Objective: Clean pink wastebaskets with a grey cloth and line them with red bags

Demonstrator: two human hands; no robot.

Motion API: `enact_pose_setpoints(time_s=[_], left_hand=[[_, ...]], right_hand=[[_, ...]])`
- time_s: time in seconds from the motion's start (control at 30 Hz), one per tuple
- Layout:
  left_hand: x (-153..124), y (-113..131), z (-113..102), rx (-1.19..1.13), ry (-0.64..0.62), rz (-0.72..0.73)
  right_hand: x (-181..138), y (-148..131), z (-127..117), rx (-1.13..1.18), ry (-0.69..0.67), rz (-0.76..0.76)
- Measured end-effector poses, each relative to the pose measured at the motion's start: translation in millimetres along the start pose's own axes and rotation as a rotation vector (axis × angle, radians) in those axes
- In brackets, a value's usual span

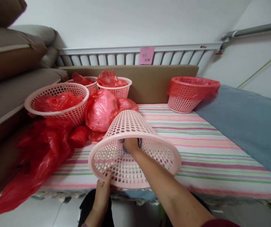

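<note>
A pale pink perforated plastic basket [130, 123] lies tipped on its side, with its wide mouth facing me. My left hand [103, 187] grips the lower left of its rim, thumb on the inside. Deep in the basket is my right hand [131, 144], closed around a dark bluish-purple cloth [139, 142] pressed to the inner wall. Most of its fingers are hidden by the hand's back and the cloth.
Left of the basket stand several pink baskets [57, 111] holding red plastic bags, with a filled bag [102, 110] and loose red plastic [43, 151] nearby. A red-lined basket [184, 104] stands at the back right. Cushions [14, 85] are stacked left; a striped cloth [211, 151] covers the surface.
</note>
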State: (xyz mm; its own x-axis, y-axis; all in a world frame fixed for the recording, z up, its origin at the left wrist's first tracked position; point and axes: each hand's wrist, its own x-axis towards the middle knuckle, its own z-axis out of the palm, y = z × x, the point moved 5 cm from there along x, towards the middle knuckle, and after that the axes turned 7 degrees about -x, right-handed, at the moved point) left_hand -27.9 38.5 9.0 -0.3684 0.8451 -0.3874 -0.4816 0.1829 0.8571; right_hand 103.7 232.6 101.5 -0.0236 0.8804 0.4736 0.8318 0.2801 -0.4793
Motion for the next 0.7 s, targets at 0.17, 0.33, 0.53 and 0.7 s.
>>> enact_pose_setpoints(time_s=[0.17, 0.33, 0.53, 0.7], left_hand=[[1, -18, 6, -0.017, -0.037, -0.017], [9, -19, 3, 0.031, -0.048, 0.066], [14, -18, 5, 0.038, -0.060, 0.096], [9, -21, 7, -0.003, -0.017, -0.054]], right_hand=[[-59, -7, -12, -0.300, -0.377, -0.040], [-152, -26, -32, -0.285, -0.454, -0.121], [-140, -24, -27, -0.280, -0.452, -0.134], [-55, -14, -3, -0.214, -0.302, -0.094]])
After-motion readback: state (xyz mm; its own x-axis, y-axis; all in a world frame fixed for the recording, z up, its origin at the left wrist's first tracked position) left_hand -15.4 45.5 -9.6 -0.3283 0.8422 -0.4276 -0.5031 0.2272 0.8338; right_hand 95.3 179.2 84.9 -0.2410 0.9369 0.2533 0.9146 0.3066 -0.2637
